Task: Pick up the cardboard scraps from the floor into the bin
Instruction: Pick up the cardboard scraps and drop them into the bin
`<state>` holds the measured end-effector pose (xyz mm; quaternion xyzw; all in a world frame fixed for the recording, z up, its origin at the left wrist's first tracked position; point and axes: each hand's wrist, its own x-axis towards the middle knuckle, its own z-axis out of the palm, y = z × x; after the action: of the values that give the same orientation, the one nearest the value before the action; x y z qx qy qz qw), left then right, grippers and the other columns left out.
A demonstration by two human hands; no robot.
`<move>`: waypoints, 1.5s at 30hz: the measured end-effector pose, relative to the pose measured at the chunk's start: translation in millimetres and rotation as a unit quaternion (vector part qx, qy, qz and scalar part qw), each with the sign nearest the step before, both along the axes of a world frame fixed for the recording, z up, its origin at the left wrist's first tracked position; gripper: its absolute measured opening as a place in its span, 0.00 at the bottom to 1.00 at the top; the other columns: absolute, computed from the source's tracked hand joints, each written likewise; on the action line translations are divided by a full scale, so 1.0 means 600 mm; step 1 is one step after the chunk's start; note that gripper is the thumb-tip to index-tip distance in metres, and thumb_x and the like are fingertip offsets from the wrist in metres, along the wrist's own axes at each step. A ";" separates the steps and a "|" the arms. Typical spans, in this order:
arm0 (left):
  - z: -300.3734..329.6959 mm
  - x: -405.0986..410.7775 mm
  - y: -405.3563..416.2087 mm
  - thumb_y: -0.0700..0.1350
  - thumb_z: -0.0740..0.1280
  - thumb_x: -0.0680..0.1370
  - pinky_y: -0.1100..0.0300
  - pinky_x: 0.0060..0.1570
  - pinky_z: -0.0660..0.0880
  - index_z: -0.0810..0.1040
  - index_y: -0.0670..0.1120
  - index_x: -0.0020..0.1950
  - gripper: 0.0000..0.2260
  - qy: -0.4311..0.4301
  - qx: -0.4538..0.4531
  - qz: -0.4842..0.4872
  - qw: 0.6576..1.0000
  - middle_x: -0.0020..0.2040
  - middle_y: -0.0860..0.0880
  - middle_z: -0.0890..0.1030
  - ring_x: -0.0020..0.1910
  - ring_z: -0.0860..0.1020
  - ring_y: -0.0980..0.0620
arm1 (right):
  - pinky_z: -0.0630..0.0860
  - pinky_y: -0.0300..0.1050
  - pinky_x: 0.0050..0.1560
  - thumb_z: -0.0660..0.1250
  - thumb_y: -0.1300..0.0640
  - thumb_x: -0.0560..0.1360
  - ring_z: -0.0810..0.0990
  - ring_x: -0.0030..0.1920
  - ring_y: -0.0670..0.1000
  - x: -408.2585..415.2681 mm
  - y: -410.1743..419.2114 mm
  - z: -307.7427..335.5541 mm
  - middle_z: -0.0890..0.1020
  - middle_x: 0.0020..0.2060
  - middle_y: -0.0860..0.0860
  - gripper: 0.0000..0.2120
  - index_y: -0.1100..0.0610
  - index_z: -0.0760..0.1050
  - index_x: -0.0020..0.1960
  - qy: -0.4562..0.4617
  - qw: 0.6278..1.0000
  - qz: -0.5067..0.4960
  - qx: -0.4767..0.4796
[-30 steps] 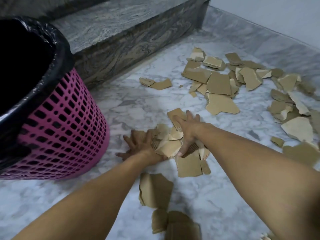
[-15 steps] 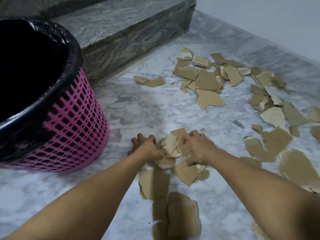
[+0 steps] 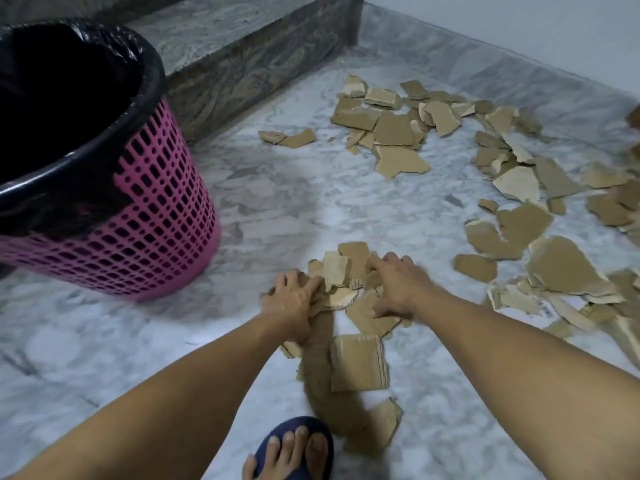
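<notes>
Cardboard scraps (image 3: 349,282) — I am seeing both hands curling around one pile on the floor (image 3: 294,202), left hand (image 3: 291,299) and right hand (image 3: 398,285) gripping it between them. Bin (image 3: 156,220) — standing left of the hands.

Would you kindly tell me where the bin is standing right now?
In the head view, the pink bin stands on the marble floor at the left, beside the stone step, left of both hands.

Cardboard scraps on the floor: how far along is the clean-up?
Early. Nothing shows inside the bin; its liner looks dark. The left hand and right hand are gathering a small pile. Most scraps lie scattered toward the wall.
</notes>
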<state>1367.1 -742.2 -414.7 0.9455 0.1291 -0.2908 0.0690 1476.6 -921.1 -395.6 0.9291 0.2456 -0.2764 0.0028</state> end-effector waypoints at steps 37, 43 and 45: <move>-0.015 -0.165 -0.089 0.66 0.79 0.46 0.48 0.51 0.75 0.57 0.50 0.65 0.55 -0.067 -0.057 0.054 0.995 0.59 0.48 0.58 0.60 0.62 0.46 | 0.79 0.49 0.53 0.85 0.52 0.54 0.80 0.53 0.56 -0.175 -0.058 -0.023 0.81 0.50 0.53 0.35 0.57 0.74 0.55 0.120 0.916 -0.347 0.161; -0.001 -0.145 -0.067 0.44 0.81 0.61 0.53 0.41 0.77 0.66 0.50 0.60 0.34 -0.070 -0.206 0.137 0.966 0.57 0.46 0.72 0.47 0.74 0.45 | 0.73 0.31 0.28 0.79 0.68 0.63 0.78 0.39 0.46 -0.180 -0.070 0.004 0.80 0.38 0.49 0.15 0.55 0.76 0.40 0.206 0.865 -0.380 0.256; 0.000 -0.140 -0.057 0.40 0.79 0.64 0.56 0.40 0.75 0.68 0.51 0.58 0.28 -0.074 -0.240 0.151 0.956 0.55 0.46 0.76 0.47 0.74 0.46 | 0.72 0.31 0.26 0.79 0.69 0.64 0.77 0.37 0.44 -0.179 -0.073 0.016 0.80 0.38 0.49 0.14 0.56 0.77 0.41 0.216 0.858 -0.384 0.265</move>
<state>1283.4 -776.6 -415.0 0.8894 0.1918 -0.2288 0.3461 1369.3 -964.6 -386.3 0.8324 -0.0720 -0.3732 -0.4032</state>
